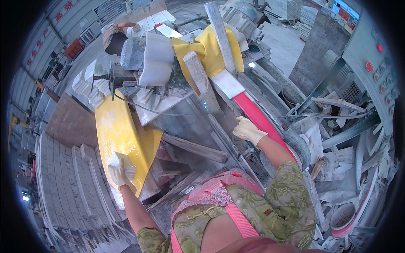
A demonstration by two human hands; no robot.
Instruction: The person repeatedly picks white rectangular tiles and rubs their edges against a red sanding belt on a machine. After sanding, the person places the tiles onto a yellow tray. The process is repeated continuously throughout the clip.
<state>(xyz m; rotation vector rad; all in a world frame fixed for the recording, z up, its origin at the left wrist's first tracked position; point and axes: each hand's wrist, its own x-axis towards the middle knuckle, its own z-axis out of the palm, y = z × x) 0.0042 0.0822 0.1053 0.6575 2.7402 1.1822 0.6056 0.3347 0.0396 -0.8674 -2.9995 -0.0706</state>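
My left hand (119,175), in a pale glove, grips a small white stone piece (125,163) at the lower end of a yellow sheet (116,128). My right hand (249,130), also gloved, rests with fingers spread on the wet grey machine table (190,122), just left of a long red blade guard (259,118). It holds nothing. A grey wooden bar (195,147) lies across the table between my hands.
Another person in a yellow apron (209,50) and white sleeve (156,59) leans over the far end of the table. Stacks of white stone tiles (63,181) fill the left. A control panel with red buttons (375,63) stands right, with stone offcuts (341,164) and a bowl (344,217) below.
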